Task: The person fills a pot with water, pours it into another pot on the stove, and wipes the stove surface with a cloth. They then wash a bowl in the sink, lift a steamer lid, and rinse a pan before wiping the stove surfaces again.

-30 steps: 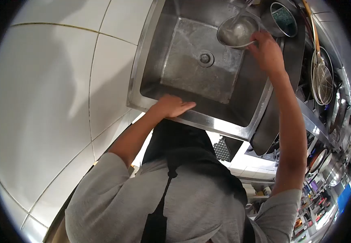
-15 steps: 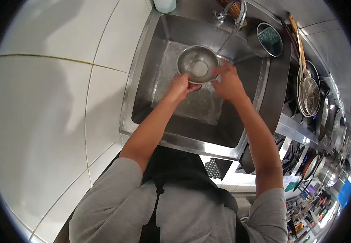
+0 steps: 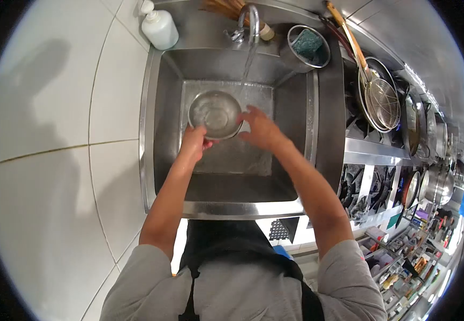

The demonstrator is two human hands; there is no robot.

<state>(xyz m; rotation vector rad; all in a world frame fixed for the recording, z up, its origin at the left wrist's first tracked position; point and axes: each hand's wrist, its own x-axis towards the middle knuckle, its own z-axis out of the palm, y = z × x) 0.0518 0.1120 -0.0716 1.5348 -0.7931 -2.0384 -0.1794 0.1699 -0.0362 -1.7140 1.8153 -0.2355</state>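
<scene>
Since a second ago, the bowl [image 3: 216, 113] has moved from the back right corner of the sink [image 3: 232, 210] to a little left of the sink's middle, and the left hand [image 3: 192, 143] has moved from the sink's front rim to the bowl. That hand grips the bowl's near edge, thumb at the rim and fingers beneath. The right hand [image 3: 261, 128] has loosely spread fingers at the bowl's right edge; blur hides whether they touch it. Water [image 3: 249, 61] runs from the tap [image 3: 253, 24] at the back of the sink.

Behind the sink's left corner stands a pump bottle [image 3: 160, 29], its visible side plain white. At the sink's back right corner, a metal cup [image 3: 296, 61] holds a green sponge [image 3: 307, 44]. Farther right of the sink lies a strainer [image 3: 383, 101]; lettering on the distant shelf goods [image 3: 419, 262] is too small to read.
</scene>
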